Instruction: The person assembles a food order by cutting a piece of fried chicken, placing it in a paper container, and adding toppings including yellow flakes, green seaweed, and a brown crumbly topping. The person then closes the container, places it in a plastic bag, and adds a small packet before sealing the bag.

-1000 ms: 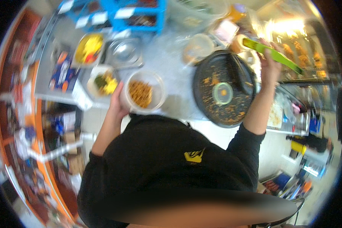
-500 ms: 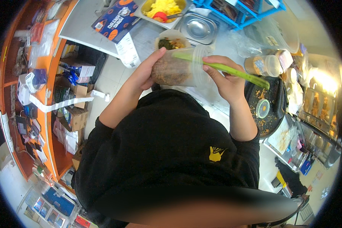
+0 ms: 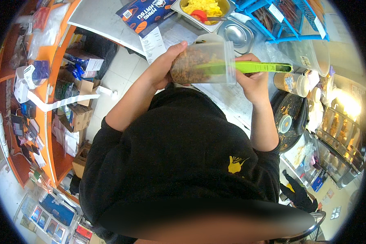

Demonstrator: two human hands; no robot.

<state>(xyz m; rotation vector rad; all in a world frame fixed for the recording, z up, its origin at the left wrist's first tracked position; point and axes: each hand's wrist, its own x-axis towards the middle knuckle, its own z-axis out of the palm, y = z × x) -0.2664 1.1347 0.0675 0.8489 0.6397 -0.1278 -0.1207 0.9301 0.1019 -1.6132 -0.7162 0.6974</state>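
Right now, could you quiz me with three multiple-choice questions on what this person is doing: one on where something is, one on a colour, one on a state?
1. Where is the metal tray of yellow food?
A. on the counter beyond the hands
B. on the floor
C. on the orange shelves

2. What colour is the long utensil?
A. red
B. bright green
C. black

3. How is the clear container?
A. lying empty on the counter
B. sealed with a lid
C. held up, holding brown food

Answers:
1 A, the tray lies on the counter.
2 B, the utensil in the right hand is green.
3 C, the left hand holds the container.
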